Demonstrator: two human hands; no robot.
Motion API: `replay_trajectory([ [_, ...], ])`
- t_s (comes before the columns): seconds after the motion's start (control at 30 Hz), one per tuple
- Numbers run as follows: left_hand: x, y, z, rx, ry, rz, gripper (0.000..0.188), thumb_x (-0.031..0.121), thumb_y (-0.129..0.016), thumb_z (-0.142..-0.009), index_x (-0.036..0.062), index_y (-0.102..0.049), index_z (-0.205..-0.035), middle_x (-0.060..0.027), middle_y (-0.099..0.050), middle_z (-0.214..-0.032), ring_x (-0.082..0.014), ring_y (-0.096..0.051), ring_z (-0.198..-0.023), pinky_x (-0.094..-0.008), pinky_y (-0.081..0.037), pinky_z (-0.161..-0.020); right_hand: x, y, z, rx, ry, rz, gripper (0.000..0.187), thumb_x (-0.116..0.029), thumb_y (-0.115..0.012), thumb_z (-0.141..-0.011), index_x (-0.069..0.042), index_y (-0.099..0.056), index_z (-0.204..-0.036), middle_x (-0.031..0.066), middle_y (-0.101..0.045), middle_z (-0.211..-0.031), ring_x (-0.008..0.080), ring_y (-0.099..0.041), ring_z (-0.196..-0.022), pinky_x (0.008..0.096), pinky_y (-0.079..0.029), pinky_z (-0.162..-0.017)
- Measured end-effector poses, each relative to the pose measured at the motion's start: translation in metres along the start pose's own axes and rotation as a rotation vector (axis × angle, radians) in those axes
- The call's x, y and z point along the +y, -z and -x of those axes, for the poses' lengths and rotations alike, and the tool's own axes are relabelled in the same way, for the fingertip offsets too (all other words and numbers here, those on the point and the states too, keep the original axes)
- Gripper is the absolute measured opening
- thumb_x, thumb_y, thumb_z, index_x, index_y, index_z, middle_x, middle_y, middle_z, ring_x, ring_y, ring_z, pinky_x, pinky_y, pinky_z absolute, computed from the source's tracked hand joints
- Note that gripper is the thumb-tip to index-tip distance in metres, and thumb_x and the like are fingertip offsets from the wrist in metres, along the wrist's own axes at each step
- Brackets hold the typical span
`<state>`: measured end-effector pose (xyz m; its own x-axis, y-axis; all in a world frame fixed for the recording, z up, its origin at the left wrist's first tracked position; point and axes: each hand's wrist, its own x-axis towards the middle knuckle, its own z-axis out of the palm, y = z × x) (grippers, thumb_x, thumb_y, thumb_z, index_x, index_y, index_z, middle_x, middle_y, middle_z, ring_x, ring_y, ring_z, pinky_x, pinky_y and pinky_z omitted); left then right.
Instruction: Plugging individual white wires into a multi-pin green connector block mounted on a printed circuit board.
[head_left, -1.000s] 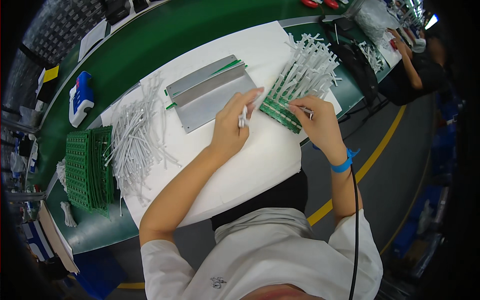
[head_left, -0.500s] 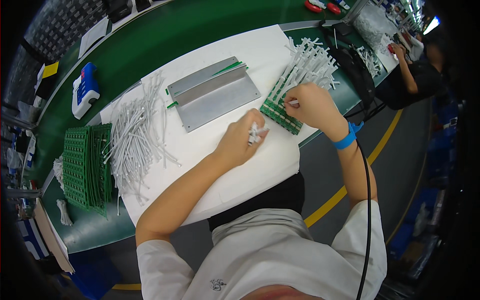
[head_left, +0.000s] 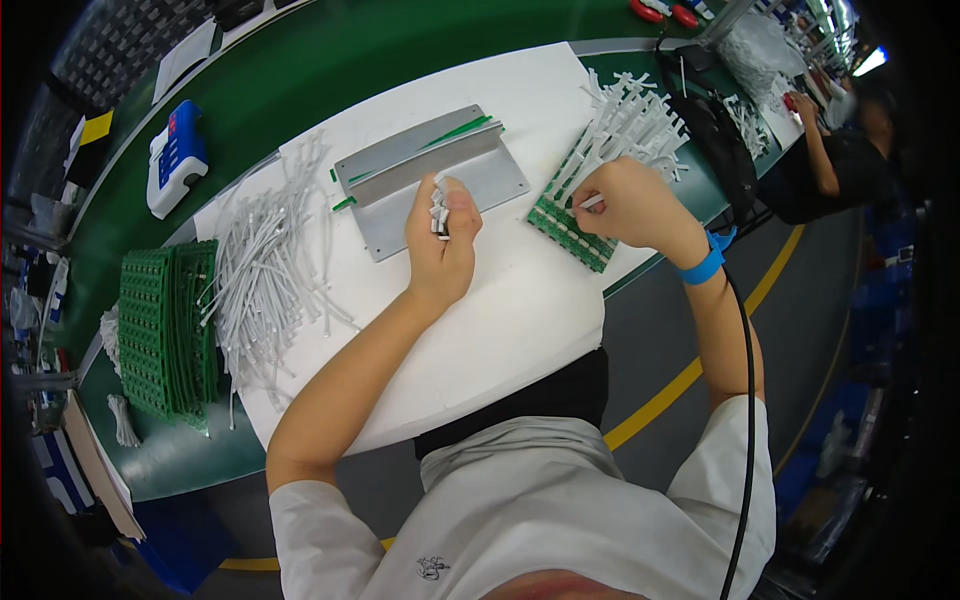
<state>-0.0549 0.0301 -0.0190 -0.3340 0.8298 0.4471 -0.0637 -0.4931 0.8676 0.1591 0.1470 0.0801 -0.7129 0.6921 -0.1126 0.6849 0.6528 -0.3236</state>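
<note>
My left hand (head_left: 440,260) is closed around several small white connector pieces (head_left: 438,214), held up in front of the metal plate's near edge. At the right of the white work sheet, my right hand (head_left: 635,205) pinches a short white cable end (head_left: 593,202) over a green circuit board (head_left: 572,240). Rows of white cables (head_left: 640,125) stand out from that board's far part, fanning toward the back. Between the hands and the rear bench lies an angled metal plate (head_left: 400,222) with a raised ridge and green strips along it.
Loose white cables (head_left: 265,280) lie heaped at the left, beside a stack of green circuit boards (head_left: 148,335). A blue-and-white device (head_left: 178,160) stands behind them. At far right are a black bag (head_left: 725,150) and another person (head_left: 830,160). A black cord runs along my right arm.
My left hand has moved left and away from the board, turning upward with the white pieces still in it. The right hand stays at the board, and the view has shifted slightly.
</note>
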Motion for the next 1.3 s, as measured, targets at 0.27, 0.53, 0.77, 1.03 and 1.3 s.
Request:
replay_trajectory([
  [0.27, 0.018, 0.002, -0.001, -0.348, -0.443, -0.349, 0.017, 0.008, -0.074, -0.088, 0.0092, -0.056, -0.090, -0.0052, -0.054, -0.070, -0.0222, -0.050, -0.054, -0.0315, -0.040, -0.052, 0.000, -0.001, -0.004, -0.024, 0.011, 0.053, 0.013, -0.011, -0.073, -0.075, -0.002, -0.079, -0.083, 0.0149, -0.075, -0.078, 0.0271, -0.076, -0.073, 0.0351, -0.059, -0.069],
  [0.53, 0.009, -0.009, 0.007, -0.525, -0.399, -0.461, 0.021, 0.013, -0.078, -0.083, 0.0111, -0.060, -0.094, -0.0062, -0.058, -0.073, -0.0266, -0.057, -0.060, -0.0376, -0.044, -0.056, -0.001, 0.002, -0.007, -0.024, 0.023, 0.092, 0.013, -0.011, -0.074, -0.075, -0.003, -0.080, -0.083, 0.0141, -0.075, -0.077, 0.0257, -0.076, -0.073, 0.0353, -0.060, -0.070],
  [0.77, 0.011, -0.011, 0.003, -0.206, 0.080, -0.255, 0.019, 0.020, -0.064, -0.103, 0.0041, -0.055, -0.097, -0.0055, -0.056, -0.068, -0.0128, -0.051, -0.056, -0.0286, -0.040, -0.055, -0.001, 0.000, -0.007, -0.023, 0.037, 0.113, 0.014, -0.012, -0.075, -0.074, -0.002, -0.080, -0.083, 0.0141, -0.075, -0.076, 0.0262, -0.076, -0.071, 0.0358, -0.060, -0.069],
  [1.03, 0.011, -0.012, 0.007, -0.073, -0.054, -0.302, 0.024, 0.018, -0.074, -0.097, 0.0058, -0.054, -0.093, -0.0019, -0.060, -0.070, -0.0073, -0.053, -0.057, -0.0250, -0.039, -0.051, 0.000, 0.003, -0.009, -0.046, 0.042, 0.059, 0.014, -0.010, -0.074, -0.073, -0.001, -0.080, -0.082, 0.0153, -0.075, -0.077, 0.0265, -0.077, -0.072, 0.0354, -0.060, -0.069],
  [1.3, 0.013, -0.013, -0.001, -0.302, 0.001, -0.394, 0.022, 0.011, -0.077, -0.092, 0.0055, -0.057, -0.084, -0.0040, -0.054, -0.059, -0.0111, -0.048, -0.049, -0.0281, -0.034, -0.048, 0.000, 0.001, -0.010, -0.043, 0.055, 0.113, 0.014, -0.010, -0.073, -0.073, -0.002, -0.080, -0.082, 0.0140, -0.075, -0.076, 0.0263, -0.076, -0.071, 0.0349, -0.060, -0.070],
])
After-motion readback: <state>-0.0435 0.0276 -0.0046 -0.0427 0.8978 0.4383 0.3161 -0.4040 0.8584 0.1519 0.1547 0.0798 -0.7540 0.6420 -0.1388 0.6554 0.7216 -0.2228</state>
